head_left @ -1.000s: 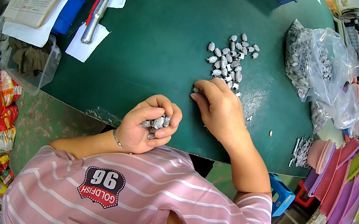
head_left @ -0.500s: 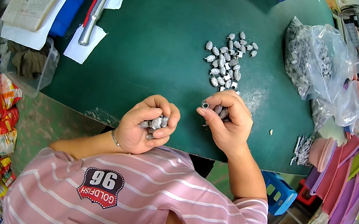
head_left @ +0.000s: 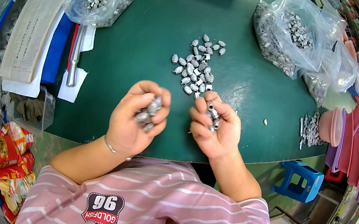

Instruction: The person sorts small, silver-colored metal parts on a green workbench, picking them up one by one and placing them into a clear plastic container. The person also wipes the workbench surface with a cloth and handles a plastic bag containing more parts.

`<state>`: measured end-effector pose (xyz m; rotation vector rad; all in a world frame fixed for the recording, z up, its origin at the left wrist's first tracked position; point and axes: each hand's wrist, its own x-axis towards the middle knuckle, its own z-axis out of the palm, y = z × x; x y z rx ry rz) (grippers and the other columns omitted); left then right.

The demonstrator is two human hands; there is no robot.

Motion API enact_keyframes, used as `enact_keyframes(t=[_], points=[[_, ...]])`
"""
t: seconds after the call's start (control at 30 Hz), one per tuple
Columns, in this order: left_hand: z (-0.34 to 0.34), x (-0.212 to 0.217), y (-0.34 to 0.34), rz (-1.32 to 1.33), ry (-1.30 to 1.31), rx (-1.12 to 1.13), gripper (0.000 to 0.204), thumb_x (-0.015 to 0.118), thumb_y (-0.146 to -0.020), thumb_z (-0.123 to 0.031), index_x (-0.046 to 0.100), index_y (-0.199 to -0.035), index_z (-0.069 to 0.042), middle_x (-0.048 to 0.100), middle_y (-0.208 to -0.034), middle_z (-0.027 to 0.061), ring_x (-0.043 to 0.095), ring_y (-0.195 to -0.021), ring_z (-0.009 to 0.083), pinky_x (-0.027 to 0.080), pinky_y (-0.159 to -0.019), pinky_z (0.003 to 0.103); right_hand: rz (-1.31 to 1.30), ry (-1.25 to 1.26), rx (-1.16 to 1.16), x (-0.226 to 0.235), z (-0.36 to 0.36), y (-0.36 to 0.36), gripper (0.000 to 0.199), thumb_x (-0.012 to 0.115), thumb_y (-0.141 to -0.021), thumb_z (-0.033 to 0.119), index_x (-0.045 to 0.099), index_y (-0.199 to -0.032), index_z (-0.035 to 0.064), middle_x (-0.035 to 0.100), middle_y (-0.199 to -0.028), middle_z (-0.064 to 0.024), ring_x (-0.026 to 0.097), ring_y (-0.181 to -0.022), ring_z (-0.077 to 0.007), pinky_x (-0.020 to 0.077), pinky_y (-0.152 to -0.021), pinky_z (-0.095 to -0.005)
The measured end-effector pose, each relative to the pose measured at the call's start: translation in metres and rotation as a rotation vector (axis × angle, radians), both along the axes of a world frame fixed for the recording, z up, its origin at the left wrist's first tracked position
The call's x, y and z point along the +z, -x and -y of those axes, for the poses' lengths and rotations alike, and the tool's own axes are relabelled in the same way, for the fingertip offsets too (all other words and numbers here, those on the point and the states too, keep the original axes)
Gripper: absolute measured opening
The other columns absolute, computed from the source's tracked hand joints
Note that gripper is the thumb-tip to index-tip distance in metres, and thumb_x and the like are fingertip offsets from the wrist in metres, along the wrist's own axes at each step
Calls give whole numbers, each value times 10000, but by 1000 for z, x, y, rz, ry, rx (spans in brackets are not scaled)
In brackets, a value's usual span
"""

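Observation:
Small grey barrel-shaped metal beads lie in a loose heap (head_left: pixel 194 69) on the green table, beyond my hands. My left hand (head_left: pixel 128 120), blurred by motion, is closed around several metal beads (head_left: pixel 148 114) that show between thumb and fingers. Close to the heap's near end, my right hand (head_left: pixel 221 133) has its fingers curled round a few more metal beads (head_left: pixel 213 116). The open hole of one bead shows at the fingertips. The two hands are apart.
Clear plastic bags of metal parts stand at right (head_left: pixel 272 37) and upper left (head_left: pixel 96 1). A metal rod (head_left: pixel 74 61) lies by a blue bin (head_left: pixel 59 44) at left. Silvery small pieces (head_left: pixel 313 132) lie at the right edge. A blue stool (head_left: pixel 299 182) stands below.
The whole view has shifted. My left hand has come up from near the table edge, still holding beads. My right hand has turned its palm up, with beads showing in its curled fingers.

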<state>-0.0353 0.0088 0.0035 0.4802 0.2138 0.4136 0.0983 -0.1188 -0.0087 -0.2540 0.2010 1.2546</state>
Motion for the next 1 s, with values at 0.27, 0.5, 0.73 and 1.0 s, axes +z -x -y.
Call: enact_keyframes(t=[0.27, 0.5, 0.73, 1.0], points=[[31, 9, -67, -132, -1749, 421, 105, 620, -662, -90, 592, -762, -78, 553, -897, 80, 536, -801, 249, 400, -759, 391, 36, 50, -185, 11, -13, 16, 244, 433, -888, 253, 538, -997, 61, 572, -993, -90, 554, -911, -224, 442, -852, -351], [18, 27, -59, 90, -1625, 510, 238, 601, -642, 77, 597, -843, -51, 572, -915, 115, 567, -829, 254, 468, -733, 331, -132, 2, -240, 28, -8, -46, 165, 525, -827, 182, 554, -932, 57, 582, -935, -136, 579, -882, -260, 496, -658, -381], [1, 15, -40, -94, -1559, 406, 157, 551, -705, 100, 586, -809, -12, 582, -844, 118, 575, -717, 203, 469, -607, 268, 803, 269, -945, 128, -13, -200, 205, 455, -865, 144, 473, -1000, -10, 539, -881, -138, 553, -817, -274, 483, -717, -414], [-33, -1, -35, -435, -1619, 228, 132, 552, -730, 49, 588, -842, -11, 575, -913, 87, 551, -717, 152, 445, -559, 231, 1516, 630, -1072, 106, -29, -241, 219, 450, -863, 9, 619, -1003, 10, 605, -991, -67, 545, -869, -127, 437, -782, -260]])
